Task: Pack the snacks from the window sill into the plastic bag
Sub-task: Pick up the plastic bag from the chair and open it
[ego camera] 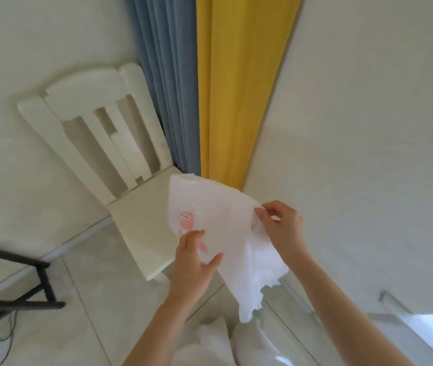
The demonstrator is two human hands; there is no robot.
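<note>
Step in hand: opening the plastic bag [226,233] so snacks can go in; no snack is packed yet, as far as this view shows.
Bag: white and thin, with pink print, crumpled and flat, held in the air above the floor in front of a white chair [120,154].
Bag's long axis: runs from upper left, near the curtains [210,88], down to a ragged lower edge at lower right.
Left hand [194,262]: its grip holds the bag's left edge by the pink print, thumb on the near side, fingers lying behind the film.
Right hand [281,223]: its grip pinches the bag's right edge between thumb and fingertips, fingers curled.
Key relation: both hands sit on opposite edges of the same flat bag, close together; pulling them apart should part the layers.
Snacks and window sill: neither is clearly visible; a bright pane shows at the lower right, so the sill probably lies on the right-hand side.
Nearer hand: judged the right.
Risk: the film may cling shut.
</note>
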